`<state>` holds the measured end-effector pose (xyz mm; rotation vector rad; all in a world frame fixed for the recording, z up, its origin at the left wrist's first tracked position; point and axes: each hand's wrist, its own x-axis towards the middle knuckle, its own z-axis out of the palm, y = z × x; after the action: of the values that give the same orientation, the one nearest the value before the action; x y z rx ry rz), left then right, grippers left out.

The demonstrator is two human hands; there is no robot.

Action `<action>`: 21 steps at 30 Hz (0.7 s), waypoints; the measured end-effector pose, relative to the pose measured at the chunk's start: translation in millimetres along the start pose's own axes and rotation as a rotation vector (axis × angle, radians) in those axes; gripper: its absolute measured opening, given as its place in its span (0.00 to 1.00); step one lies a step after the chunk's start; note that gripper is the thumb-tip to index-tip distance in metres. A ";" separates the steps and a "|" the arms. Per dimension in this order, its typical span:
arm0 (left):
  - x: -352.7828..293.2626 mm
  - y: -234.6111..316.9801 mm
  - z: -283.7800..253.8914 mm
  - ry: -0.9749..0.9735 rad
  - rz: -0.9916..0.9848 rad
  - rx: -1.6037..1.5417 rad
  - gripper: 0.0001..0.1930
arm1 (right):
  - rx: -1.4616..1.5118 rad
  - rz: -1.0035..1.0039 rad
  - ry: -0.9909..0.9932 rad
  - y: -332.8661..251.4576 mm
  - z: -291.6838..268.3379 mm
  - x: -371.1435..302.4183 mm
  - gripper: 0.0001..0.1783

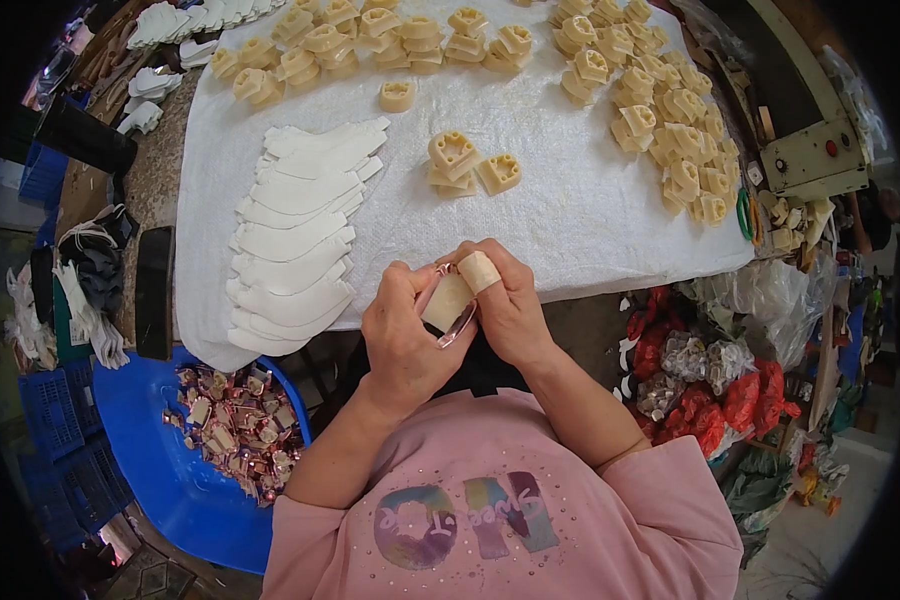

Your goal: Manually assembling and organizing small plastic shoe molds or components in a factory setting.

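Observation:
Close above my lap, at the table's near edge, both hands hold a shiny pink heel-shaped piece (448, 302) with a flat cream face. My left hand (402, 335) is closed around its left and lower side. From the other side my right hand (513, 312) grips it, with tan tape wrapped round the thumb. The fingertips meet at its top and hide part of it. Beyond the hands, a few hollow cream plastic blocks (454, 152) sit on the white cloth (530, 225). Overlapping curved white cutouts (295, 235) lie fanned in a column to the left.
Stacked cream blocks (680, 140) line the table's right and far sides. A blue tub (160, 480) at lower left holds many pink metallic pieces (235, 425). Clear and red plastic bags (710, 385) crowd the right. A metal machine housing (815, 155) stands at far right.

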<state>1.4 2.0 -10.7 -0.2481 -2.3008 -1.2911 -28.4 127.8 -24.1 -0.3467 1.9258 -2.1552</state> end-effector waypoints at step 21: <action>-4.5 -23.5 -17.4 0.153 0.006 0.152 0.24 | -0.062 0.062 -0.054 -6.1 7.7 11.1 0.19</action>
<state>1.9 -24.9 -23.0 -0.1014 -2.2513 -1.0865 -36.5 117.7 -16.9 -0.3476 1.9508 -2.0302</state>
